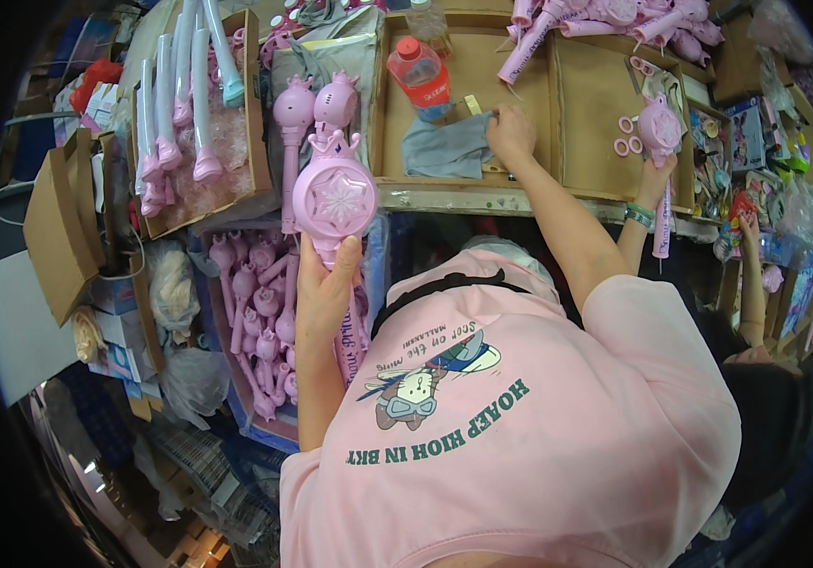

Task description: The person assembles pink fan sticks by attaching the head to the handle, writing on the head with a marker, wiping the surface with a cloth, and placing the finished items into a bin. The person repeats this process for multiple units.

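My left hand [329, 276] is wrapped round the neck of a pink toy wand [334, 194], held upright with its round head up. A crown tops that head, and a clear snowflake disc fills its front. At the cardboard tray, my right hand [512, 134] has its fingers closed on the upper right edge of a grey cloth [442, 148]. Just behind the held wand, two more pink wands [293, 114] lie on the table, their heads close together. A bottle with a red cap [418, 78] stands beside the cloth.
Below the table, a blue-edged bin [226, 364] holds several pink wands. At the left, a cardboard box [257, 123] contains clear-tubed pieces. To the right, a co-worker's hand [653, 182] holds another wand near pink rings [622, 146]. More pink parts [605, 19] lie at the back.
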